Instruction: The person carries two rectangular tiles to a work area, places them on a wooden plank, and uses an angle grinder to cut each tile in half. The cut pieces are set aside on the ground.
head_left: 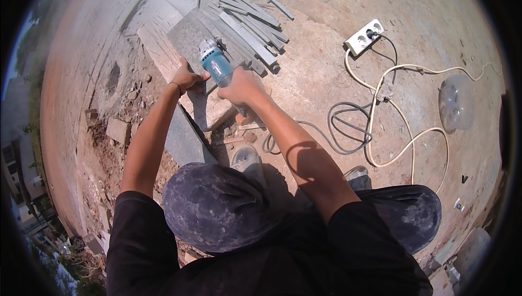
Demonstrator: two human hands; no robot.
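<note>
Far left, 9 o'clock: broken rubble (118, 130) on reddish dirt. Right of it, also 9 o'clock, a long grey plank-like piece (187, 139), running down toward the dust-marked left knee (215, 209) at 7.

Left hand (187, 80) at 10 o'clock, near the lower left edge of a grey slab (186, 30). Thumb stands out toward the tool, fingers partly hidden; cannot tell whether they grip anything. Dark band at the wrist.

Angle grinder (218, 67), blue-green body, silver head: at 11 o'clock, over the slab, head pointing to 11. Disc not clear from here; cannot tell if it meets the stone.

Right hand (244, 86), between 11 and 12, wrapped firmly round the grinder's body from behind. Cut grey strips (253, 16) at 12, loosely stacked, several alongside the slab.

Dark cable (329, 119) looped on the ground at 3. White power strip (364, 37) between 1 and 2, black plug in its middle socket. Pale cord (448, 152) curling about 3; clear plastic container (455, 103) just above, far right.
</note>
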